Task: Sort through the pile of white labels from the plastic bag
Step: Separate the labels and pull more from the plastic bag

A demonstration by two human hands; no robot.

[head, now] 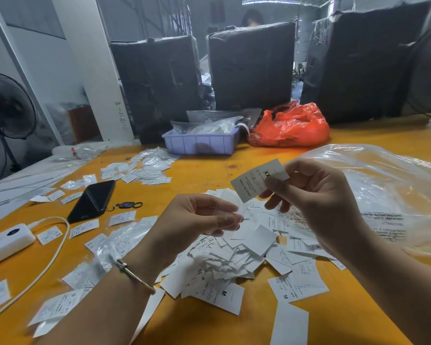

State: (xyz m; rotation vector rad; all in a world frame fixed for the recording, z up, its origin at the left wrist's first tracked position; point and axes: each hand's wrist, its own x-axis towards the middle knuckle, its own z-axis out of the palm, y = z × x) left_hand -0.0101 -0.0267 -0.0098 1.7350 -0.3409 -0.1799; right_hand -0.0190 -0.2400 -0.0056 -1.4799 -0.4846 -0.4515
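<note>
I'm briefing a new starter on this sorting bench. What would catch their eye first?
Probably the white label printed MADE IN CHINA, pinched by the right hand at centre frame, with the left hand pinching a small clear sleeve just below it. Under both hands sprawls the pile of white labels on the orange table. At the far edge, a bright red plastic bag stands out.

Single head-worn wide-angle view, looking forward and down from the person's own position, close over both hands (254, 207) and the orange worktop (189, 170); black-wrapped bundles (251, 68) fill the far background.
</note>
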